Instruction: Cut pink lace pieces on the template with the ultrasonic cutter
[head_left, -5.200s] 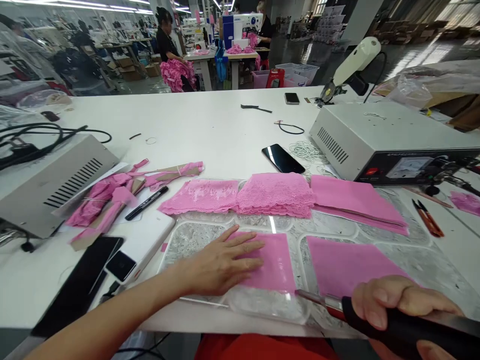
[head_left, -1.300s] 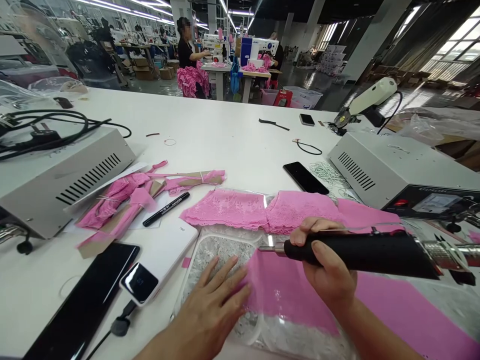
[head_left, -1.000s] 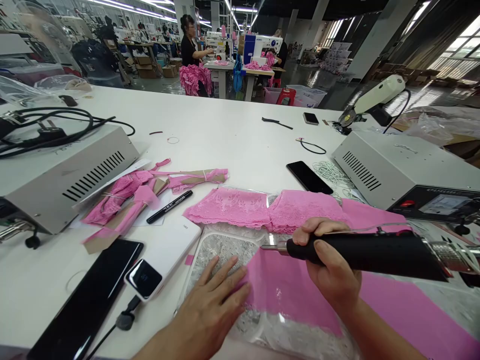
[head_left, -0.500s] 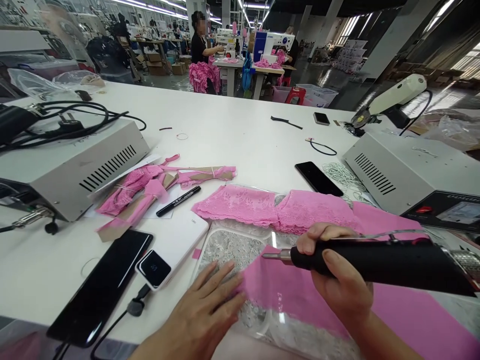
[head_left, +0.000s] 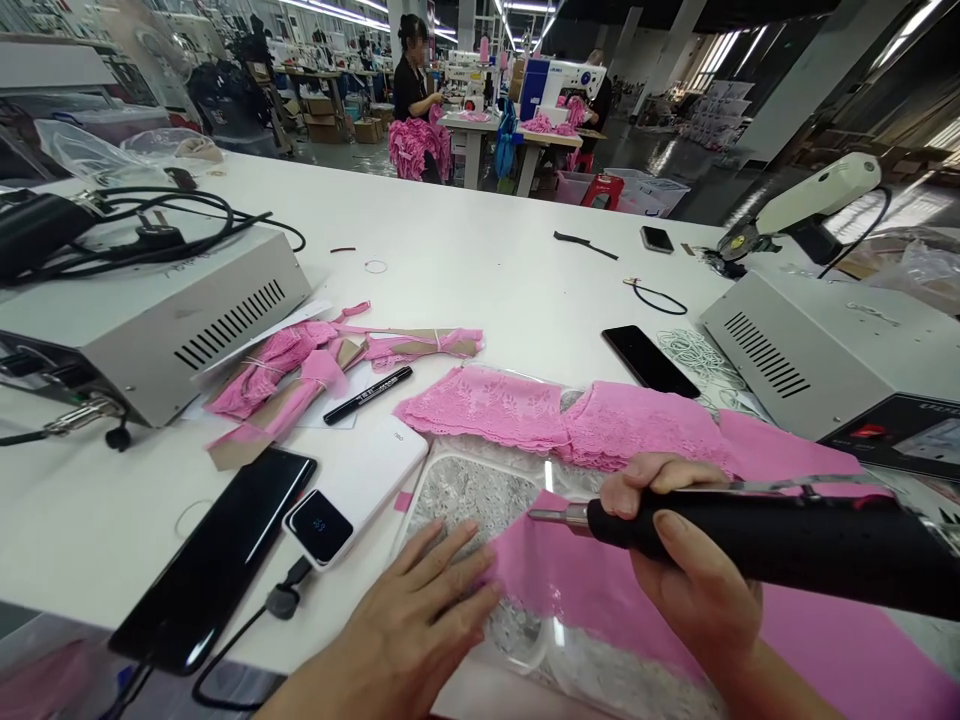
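**Fingers (head_left: pixel 456 580) Spread on One Hand, Curled Round a Black Tool (head_left: pixel 795 540) on the Other**

At the lower centre of the frame, the left hand (head_left: pixel 405 630) lies palm down with its fingers slightly apart, the tips at the left edge of a pink fabric piece (head_left: pixel 592 575). That piece rests on a grey mottled board (head_left: pixel 469 490) in the lower middle of the frame. The right hand (head_left: pixel 694 570), lower right of centre, has its fingers closed around the tool's black grip, thumb on the near side. The tool lies almost level, its metal tip (head_left: pixel 551 515) pointing left over the upper left corner of the fabric; whether the two touch cannot be told.

More pink fabric (head_left: pixel 847 640) lies at the lower right, partly hidden by the right arm. Just above the hands, two lace pieces (head_left: pixel 645 425) sit side by side, with a plain pink stack (head_left: pixel 787 440) next to them on the right. Left of centre on the white desk (head_left: pixel 450 240) are a black marker (head_left: pixel 367 395) and a white device (head_left: pixel 390 480) with a small dark screen. One grey box (head_left: pixel 150 320) stands at the left edge, another (head_left: pixel 840 340) at the right.
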